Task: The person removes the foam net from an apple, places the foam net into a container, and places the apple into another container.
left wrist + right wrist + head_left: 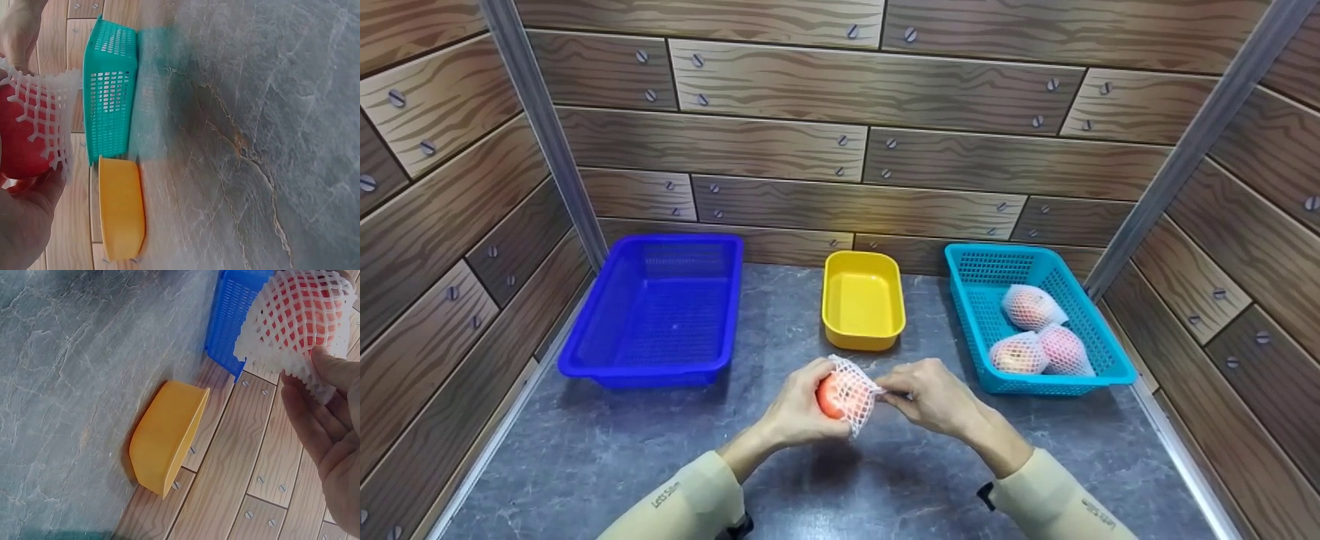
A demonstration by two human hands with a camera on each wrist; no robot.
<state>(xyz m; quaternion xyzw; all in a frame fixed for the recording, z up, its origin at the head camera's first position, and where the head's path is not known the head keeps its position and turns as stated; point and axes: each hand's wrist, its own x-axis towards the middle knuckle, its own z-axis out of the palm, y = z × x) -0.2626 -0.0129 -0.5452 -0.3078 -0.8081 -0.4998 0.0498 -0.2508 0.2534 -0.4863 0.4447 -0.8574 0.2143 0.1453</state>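
A red apple is partly covered by a white foam net sleeve, above the table in the head view. My left hand grips the apple from the left, fingers over the top and thumb below. With thumb and fingers my right hand pinches the gathered end of the sleeve on the right. In the left wrist view the apple's bare red side shows beside the net's edge. The right wrist view shows the net stretched over the apple, its tail between my thumb and fingers.
A blue basket stands at the left and a yellow tub in the middle. The teal basket on the right holds several net-sleeved fruits. Wood-patterned walls enclose the grey marbled table.
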